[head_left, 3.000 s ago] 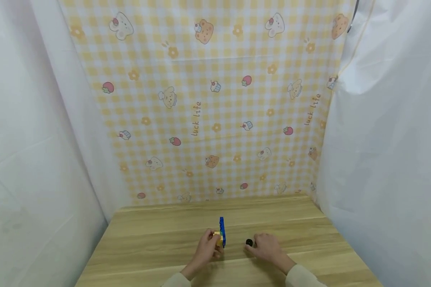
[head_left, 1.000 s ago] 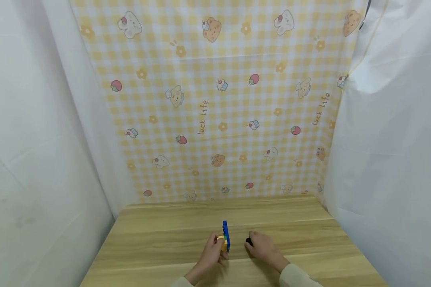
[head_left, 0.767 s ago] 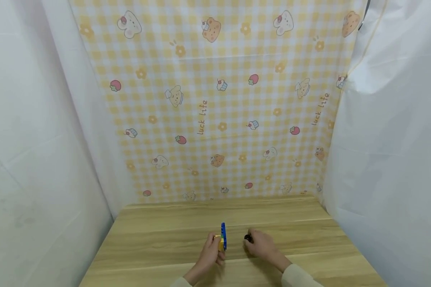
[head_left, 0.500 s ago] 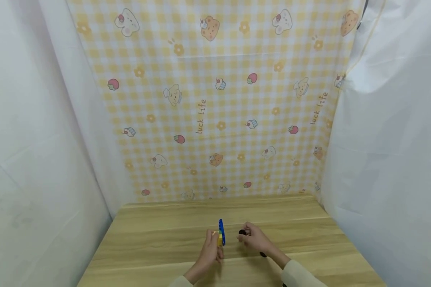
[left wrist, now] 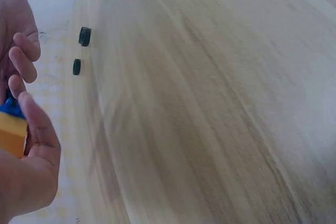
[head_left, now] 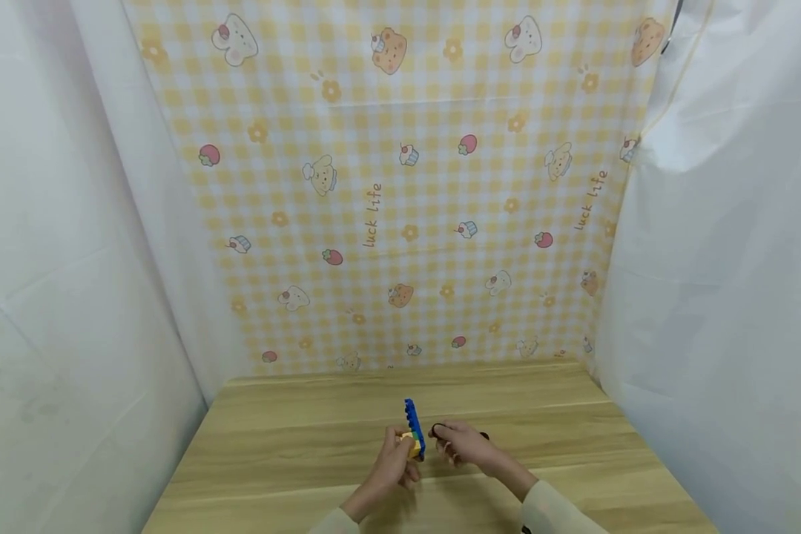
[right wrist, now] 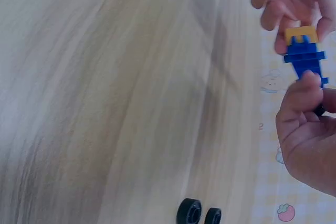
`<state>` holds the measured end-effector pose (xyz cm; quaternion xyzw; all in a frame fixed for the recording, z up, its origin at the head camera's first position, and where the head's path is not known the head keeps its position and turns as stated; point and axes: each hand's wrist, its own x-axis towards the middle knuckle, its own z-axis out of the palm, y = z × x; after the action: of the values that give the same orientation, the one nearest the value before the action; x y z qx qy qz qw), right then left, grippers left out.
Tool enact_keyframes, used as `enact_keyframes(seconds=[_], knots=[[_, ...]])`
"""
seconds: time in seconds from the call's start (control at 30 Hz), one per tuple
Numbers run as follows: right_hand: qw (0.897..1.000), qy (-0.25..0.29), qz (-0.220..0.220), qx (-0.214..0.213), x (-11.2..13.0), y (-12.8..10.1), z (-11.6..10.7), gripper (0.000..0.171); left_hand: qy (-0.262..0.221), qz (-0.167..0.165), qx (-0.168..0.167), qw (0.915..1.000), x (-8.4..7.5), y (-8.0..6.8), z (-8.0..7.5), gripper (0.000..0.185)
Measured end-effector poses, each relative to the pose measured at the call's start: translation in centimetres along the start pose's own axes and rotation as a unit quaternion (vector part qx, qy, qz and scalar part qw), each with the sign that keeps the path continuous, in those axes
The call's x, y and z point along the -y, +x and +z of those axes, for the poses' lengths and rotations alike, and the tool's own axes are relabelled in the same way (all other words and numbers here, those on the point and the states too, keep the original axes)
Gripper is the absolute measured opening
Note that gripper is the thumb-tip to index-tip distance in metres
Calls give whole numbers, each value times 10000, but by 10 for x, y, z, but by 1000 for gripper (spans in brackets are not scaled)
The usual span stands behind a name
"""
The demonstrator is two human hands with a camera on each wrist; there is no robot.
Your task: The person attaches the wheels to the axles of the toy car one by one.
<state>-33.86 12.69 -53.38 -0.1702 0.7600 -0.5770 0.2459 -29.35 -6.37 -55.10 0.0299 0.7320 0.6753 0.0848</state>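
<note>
L hand [head_left: 392, 466]: fingers curled round a small brick assembly [head_left: 411, 434], blue plate stood on edge w/ a yellow block [right wrist: 301, 34] on its left face; held just above the wooden table [head_left: 294, 452], near-centre. 
R hand [head_left: 459, 443]: fingertips pinched together on a small black wheel [head_left: 436, 430], just right of the blue plate, at or nearly touching it; the head view is too small to tell contact. In the right wrist view the R thumb [right wrist: 307, 90] lies against the blue plate's end, the wheel mostly hidden behind it. 
Loose items: 2 more black wheels [right wrist: 189, 212] [right wrist: 212, 216] side by side on the table, right of the hands, approx. touching each other. 
Surround: yellow gingham backdrop [head_left: 400, 185] w/ cartoon prints at far edge; white sheeting [head_left: 721, 259] left & right. Cream sleeves [head_left: 561, 515] at near edge.
</note>
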Motion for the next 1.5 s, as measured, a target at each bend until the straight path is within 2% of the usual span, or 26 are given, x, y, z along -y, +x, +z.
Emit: enact_keyframes(seconds=[0.1, 0.17, 0.3, 0.43, 0.67, 0.97, 1.2, 1.4, 1.5], knots=[[9996, 254, -112, 77, 6, -1, 0, 42, 12, -130, 119, 9998, -1, 1, -2, 49], [9995, 233, -191, 36, 9, -2, 0, 41, 42, -172, 169, 9997, -1, 0, -3, 50], [9996, -86, -222, -119, 12, -3, 2, 39, 81, -193, 121, 9997, -5, 0, -4, 39], [9995, -216, -237, -42, 13, -3, 6, 36, 89, -197, 1, 9998, -8, 2, -4, 36], [9993, -108, -350, 94, 12, -5, 8, 35, 245, 15, 51, 9997, -14, 1, 0, 33], [9990, -248, -336, 139, 15, -9, 10, 34, 414, 248, 111, 9988, -18, 1, 3, 37], [9983, -211, -491, 227, 14, -10, 12, 36, 296, 101, 423, 9986, -19, 0, 7, 42], [9972, -222, -612, 372, 11, -10, 11, 38, -15, -137, 1098, 9939, -19, 1, 3, 50], [9983, -308, -445, 228, 9, -10, 13, 44, -147, -274, 1124, 9932, -19, 2, 2, 50]])
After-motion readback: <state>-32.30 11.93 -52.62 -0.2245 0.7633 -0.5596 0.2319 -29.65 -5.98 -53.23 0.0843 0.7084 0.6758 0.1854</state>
